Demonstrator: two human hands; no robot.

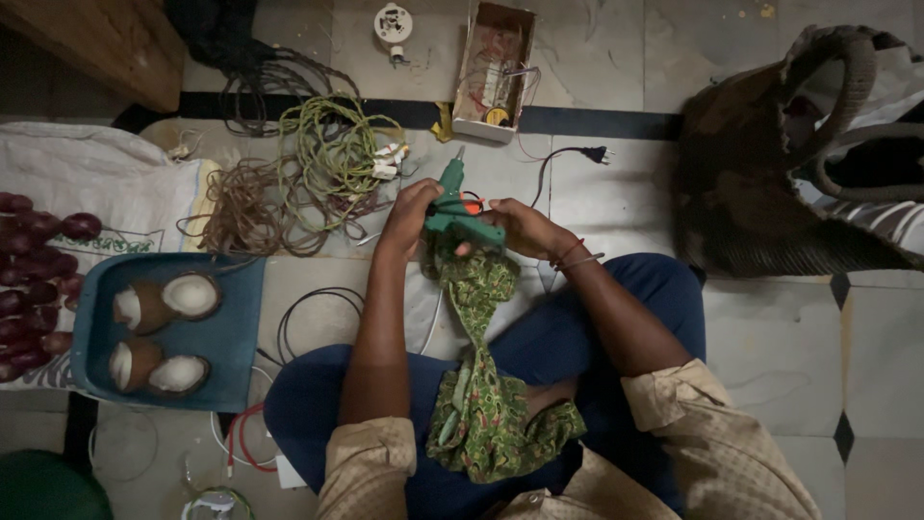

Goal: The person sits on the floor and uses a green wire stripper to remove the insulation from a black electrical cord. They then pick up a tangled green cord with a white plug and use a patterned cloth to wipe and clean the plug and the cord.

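A green glue gun (454, 210) points away from me over the tiled floor, its nozzle toward the far side. My left hand (411, 214) grips its barrel from the left. My right hand (521, 229) is closed on its handle from the right, with a small orange part showing between the hands. Below the gun a green patterned cloth (478, 385) hangs from my hands down onto my lap. Bracelets circle my right wrist.
A tangle of brown and green wires (298, 173) lies at the left. A blue tray (231, 376) holds halved coconuts, next to red onions (34, 270) on a white sack. An open cardboard box (493, 72), a black plug (597, 153) and a dark woven bag (770, 144) lie further off.
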